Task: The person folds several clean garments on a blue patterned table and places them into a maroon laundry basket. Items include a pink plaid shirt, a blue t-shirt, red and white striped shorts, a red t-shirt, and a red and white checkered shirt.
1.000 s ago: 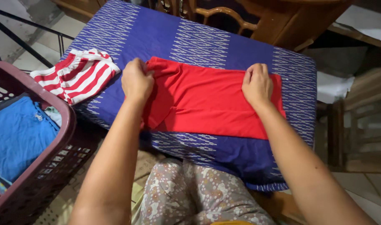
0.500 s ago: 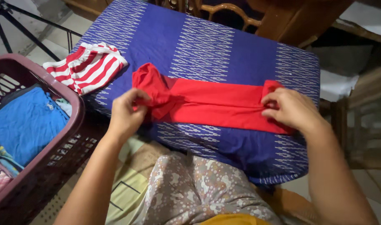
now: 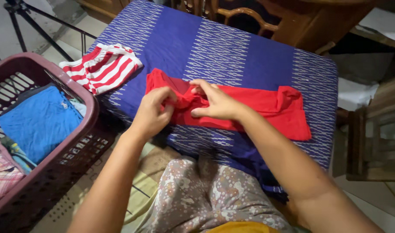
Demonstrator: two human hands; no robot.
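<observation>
Both hands grip a folded red garment on a blue patterned cloth surface.

Left hand is closed, pinching the garment's left end; right hand is curled over the same end, fingers pressing the fabric. A red-and-white striped folded garment lies well apart to the left. A maroon laundry basket stands beside the surface.

1. Folded garment lies on the cloth-covered table, near its front edge.
2. Both hands on garment's left end.
3. Striped garment at table's left edge.
4. Laundry basket left of the table, on floor.
</observation>
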